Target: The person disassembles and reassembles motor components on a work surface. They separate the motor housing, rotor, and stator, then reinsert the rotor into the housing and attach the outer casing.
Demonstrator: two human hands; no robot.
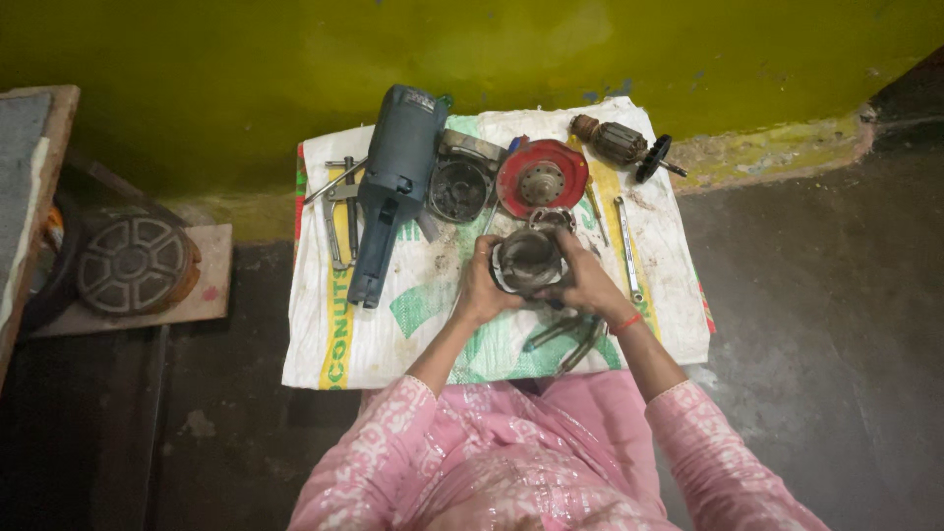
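Both hands hold a round grey metal housing (pixel 529 260) over the middle of a white woven sack (pixel 393 334) spread on the floor. My left hand (pixel 484 285) grips its left side. My right hand (pixel 588 280), with a red thread at the wrist, grips its right side. Just beyond lie a red guard disc (pixel 542 177), a dark gear case (pixel 458 187) and the blue-grey body of a power tool (pixel 391 187). Under my right hand lie pliers (pixel 570 334).
A motor armature (pixel 618 144) rests at the sack's far right corner, a spanner (pixel 627 248) along its right side, a metal puller (pixel 340 202) at the left. A round grille disc (pixel 133 264) sits on a board to the left. A yellow-green wall runs behind.
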